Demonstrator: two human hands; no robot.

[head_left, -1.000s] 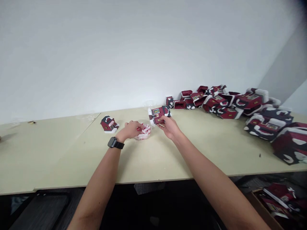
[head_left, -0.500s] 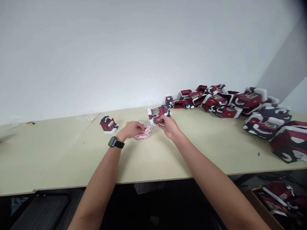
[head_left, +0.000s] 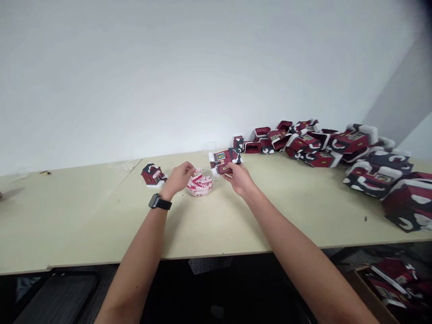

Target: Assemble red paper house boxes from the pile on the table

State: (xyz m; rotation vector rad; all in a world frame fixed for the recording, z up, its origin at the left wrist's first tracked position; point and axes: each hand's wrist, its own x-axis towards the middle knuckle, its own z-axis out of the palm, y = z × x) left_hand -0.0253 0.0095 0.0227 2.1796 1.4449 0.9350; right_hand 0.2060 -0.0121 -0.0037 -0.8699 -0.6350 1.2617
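My left hand [head_left: 180, 178], with a black watch on its wrist, is closed in a pinch on a small red-and-white striped awning piece [head_left: 198, 170]. Just below that piece stands a clear round tub [head_left: 200, 193] full of similar striped pieces. My right hand [head_left: 239, 178] grips a miniature house [head_left: 223, 161], dark red with a dark snow-patched roof and yellow windows, tilted on its side above the table. Left of my left hand, another little house [head_left: 152, 175] stands upright on the table with a striped awning on its front.
Many similar red houses [head_left: 303, 143] lie heaped along the wall and right side of the pale table [head_left: 216, 225]. Below the table's right edge, a cardboard box [head_left: 374, 288] holds more of them. Clear plastic scraps [head_left: 123, 165] lie near the wall.
My left hand has come up out of the tub and slightly left, with a striped awning piece now showing in its fingers. My right hand keeps the house nearly still.
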